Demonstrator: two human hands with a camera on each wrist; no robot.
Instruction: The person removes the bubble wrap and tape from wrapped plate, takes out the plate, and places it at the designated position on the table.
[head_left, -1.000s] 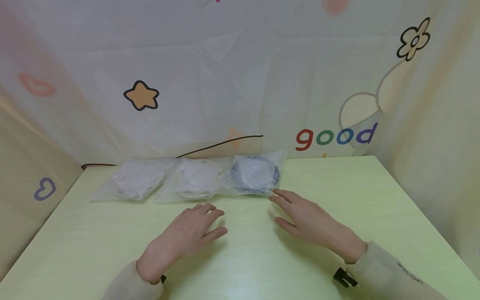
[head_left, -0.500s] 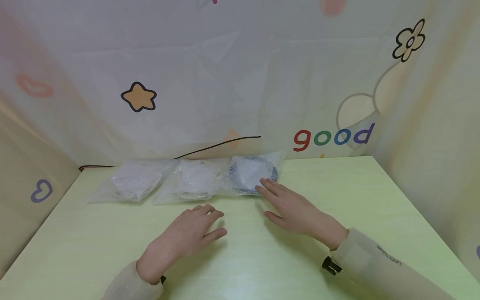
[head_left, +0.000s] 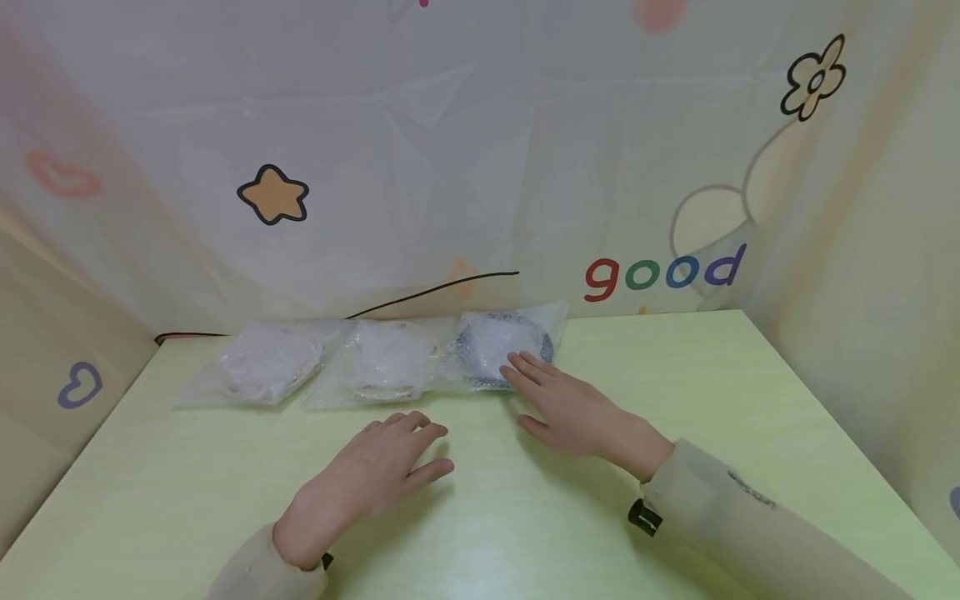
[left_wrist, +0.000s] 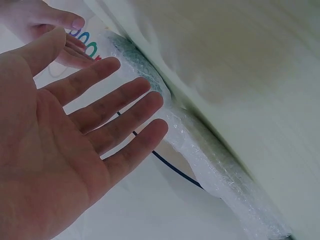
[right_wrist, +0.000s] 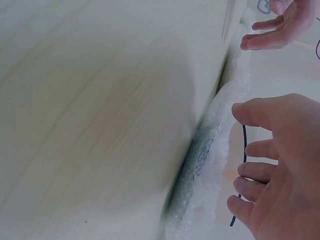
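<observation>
Three flat bubble-wrap packages lie in a row along the back of the table. The right package [head_left: 487, 337] has a dark blue round rim showing through the plastic. Whitish contents fill the middle package [head_left: 393, 354] and the left package [head_left: 270, 362]. My right hand [head_left: 573, 408] hovers at the front of the right package, its fingertips overlapping it in the head view, fingers extended and holding nothing. In front of the middle package, my left hand [head_left: 367, 471] is held above the table with relaxed, spread fingers; its bare palm [left_wrist: 55, 150] shows in the left wrist view.
The pale yellow-green table [head_left: 480, 517] reaches back to a hanging printed curtain [head_left: 420, 167] that also closes off both sides. A black printed line [head_left: 435, 292] runs along the curtain behind the packages. Each sleeve has a black clip [head_left: 645, 517] near the wrist.
My right hand has moved left and slightly forward, from beside the right package's front corner to over its front edge. The left hand and the packages stay in place.
</observation>
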